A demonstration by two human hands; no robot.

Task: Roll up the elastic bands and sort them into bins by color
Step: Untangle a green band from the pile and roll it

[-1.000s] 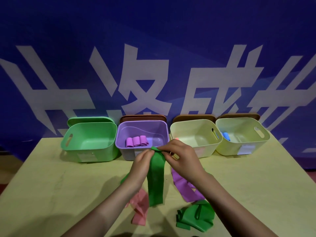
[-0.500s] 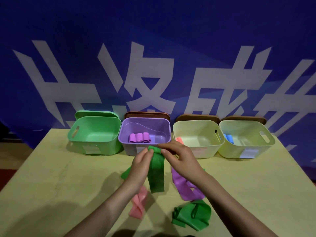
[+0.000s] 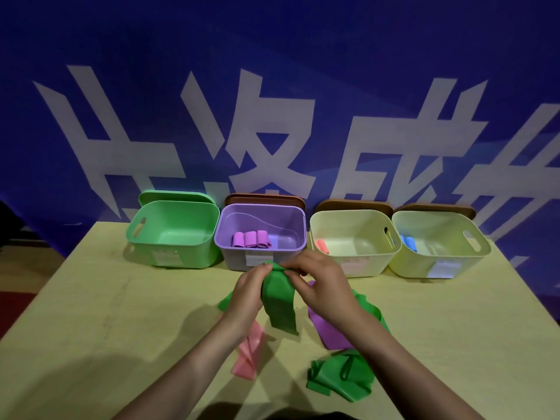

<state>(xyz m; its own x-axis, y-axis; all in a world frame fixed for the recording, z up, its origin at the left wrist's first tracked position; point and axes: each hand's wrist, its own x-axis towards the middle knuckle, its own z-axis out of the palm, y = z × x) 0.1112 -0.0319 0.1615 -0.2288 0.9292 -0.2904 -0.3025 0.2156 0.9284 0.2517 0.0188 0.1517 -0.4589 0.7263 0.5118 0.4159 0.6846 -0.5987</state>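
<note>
- My left hand [image 3: 247,294] and my right hand [image 3: 318,281] both pinch the top end of a green band [image 3: 278,301], fingertips curled close together over it, just in front of the purple bin [image 3: 260,262].
- The rest of that band hangs down between my wrists, its lower end reaching the worktop [image 3: 106,328].
- A pink band [image 3: 250,350] lies loose on the worktop under my left forearm.
- A purple band [image 3: 327,331] lies flat beneath my right wrist, partly hidden by it.
- A second green band [image 3: 339,380] sits crumpled near the front edge, beside my right forearm.
- 4 bins stand in a row at the back: a green bin [image 3: 172,234], the purple bin, and 2 pale yellow ones.
- The purple bin holds 3 pink-purple rolls [image 3: 251,239] side by side.
- The left yellow bin [image 3: 354,262] holds a pink roll [image 3: 321,246] at its left wall.
- The right yellow bin [image 3: 439,265] holds a blue roll [image 3: 409,242].
</note>
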